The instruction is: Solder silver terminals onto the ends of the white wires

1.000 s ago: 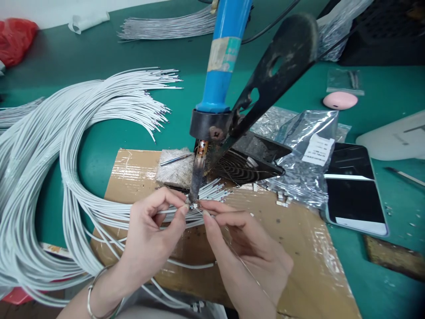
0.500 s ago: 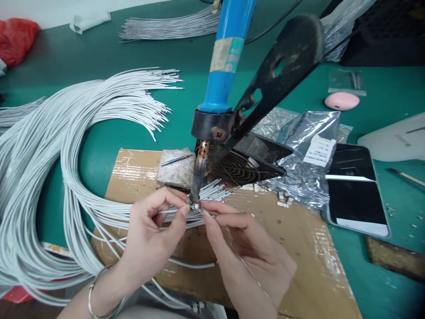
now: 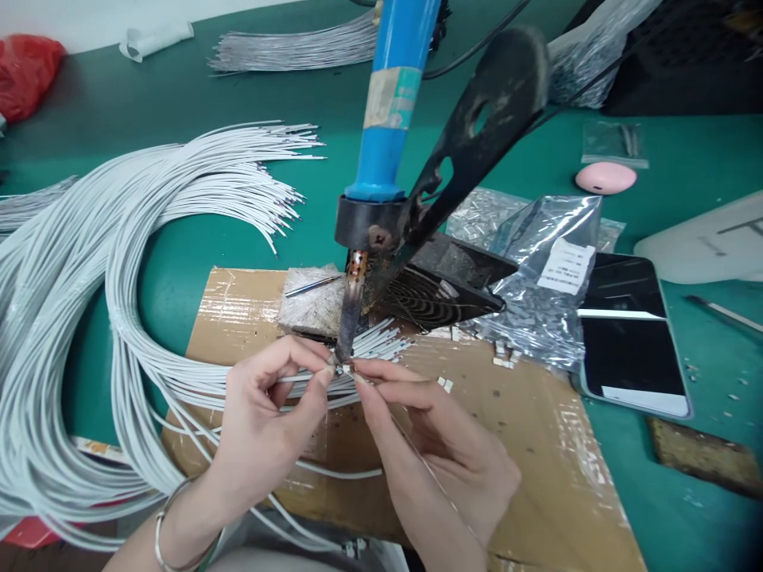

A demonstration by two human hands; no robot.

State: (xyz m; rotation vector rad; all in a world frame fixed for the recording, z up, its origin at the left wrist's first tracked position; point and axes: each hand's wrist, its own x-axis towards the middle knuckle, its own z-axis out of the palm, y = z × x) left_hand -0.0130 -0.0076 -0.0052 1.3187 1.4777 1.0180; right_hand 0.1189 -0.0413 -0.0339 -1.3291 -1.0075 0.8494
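Solder [image 3: 434, 478] runs across my right hand [image 3: 435, 449], its end pinched between thumb and forefinger near the tip of the iron [image 3: 373, 187]. My left hand [image 3: 268, 421] pinches a tiny white part [image 3: 344, 369] right at that tip, mostly hidden, so I can't make out its shape. White cables [image 3: 196, 377] pass behind my left hand, their ends fanned out just beyond my fingertips, over cardboard [image 3: 530, 477] on the green surface [image 3: 536, 163]. To my right, a clear bag [image 3: 536, 294] lies just beside the phone [image 3: 635, 357].

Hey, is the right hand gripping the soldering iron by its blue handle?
No, the black bracket holds the soldering iron, while the right hand pinches a thin wire near the tip.
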